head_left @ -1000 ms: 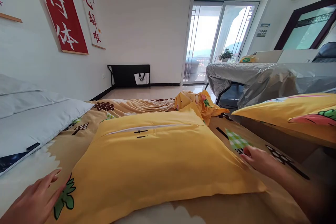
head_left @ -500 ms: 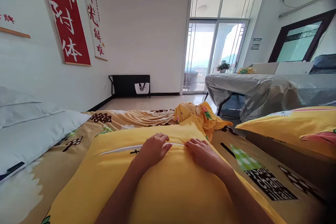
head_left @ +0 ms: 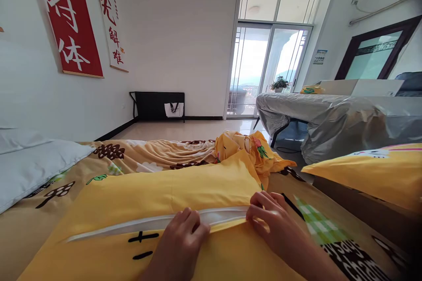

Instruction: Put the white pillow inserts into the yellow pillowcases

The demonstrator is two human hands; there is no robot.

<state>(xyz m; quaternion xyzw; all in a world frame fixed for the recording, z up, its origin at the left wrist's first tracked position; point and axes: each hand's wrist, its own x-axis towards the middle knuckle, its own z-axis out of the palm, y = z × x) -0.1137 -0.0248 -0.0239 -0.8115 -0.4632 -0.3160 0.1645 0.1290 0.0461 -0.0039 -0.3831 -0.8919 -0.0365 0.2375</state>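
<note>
A yellow pillow [head_left: 158, 193] in a zipped yellow case lies across the patterned bed sheet [head_left: 154, 158] right in front of me. A white zipper strip [head_left: 132, 227] runs along its near side. My left hand [head_left: 180, 246] rests on the case with its fingers curled over the strip near its middle. At the strip's right end my right hand [head_left: 273, 226] pinches the fabric edge, fingers pressed together. What the fingertips hold beyond the cloth is hidden.
A white pillow [head_left: 29, 169] lies at the left. A crumpled yellow pillowcase [head_left: 245, 145] sits beyond the pillow. Another yellow pillow [head_left: 372, 171] is at the right, and a table under a grey cover [head_left: 332, 112] stands behind it. Red banners [head_left: 66, 22] hang on the wall.
A second ago my hands lay on either side of the pillow. They came together on its top, and now the pillow is nearer, with both hands on the white zipper strip.
</note>
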